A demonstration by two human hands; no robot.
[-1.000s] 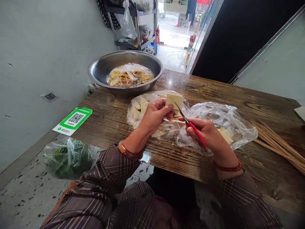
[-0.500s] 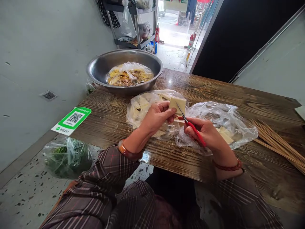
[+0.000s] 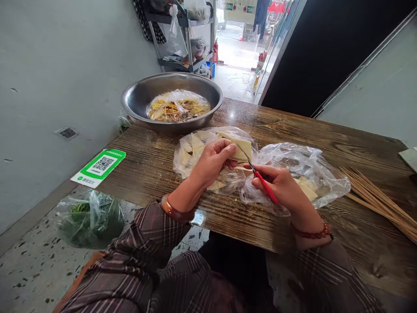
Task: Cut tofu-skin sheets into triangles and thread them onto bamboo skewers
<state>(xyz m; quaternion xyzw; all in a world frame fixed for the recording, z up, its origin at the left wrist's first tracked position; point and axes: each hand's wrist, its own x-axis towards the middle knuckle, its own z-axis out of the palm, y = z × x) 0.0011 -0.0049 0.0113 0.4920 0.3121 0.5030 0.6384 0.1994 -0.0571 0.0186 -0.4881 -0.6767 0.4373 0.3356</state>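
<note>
Between thumb and fingers, my left hand (image 3: 217, 156) pinches a flat, pale yellow square that looks like a tofu sheet (image 3: 243, 150). Red-handled scissors (image 3: 266, 187) are in my right hand (image 3: 280, 184), and their dark blades lie across the face of the sheet. Below my left hand, a clear plastic bag (image 3: 183, 163) is spread out with several similar pale pieces in it. To the right, partly behind my right hand, lies another clear bag (image 3: 330, 178) with more pale pieces (image 3: 306, 188).
A large steel basin (image 3: 130, 101) with bagged, skewered food stands at the table's far left. Bamboo skewers (image 3: 381, 202) lie at the right on the wooden table (image 3: 228, 221). A green QR card (image 3: 101, 166) sits at the left edge, above bagged greens (image 3: 91, 217) on the floor.
The scissor blades have shifted slightly left and down with my right hand. The sheet is tilted a little more. The whole view has moved slightly.
</note>
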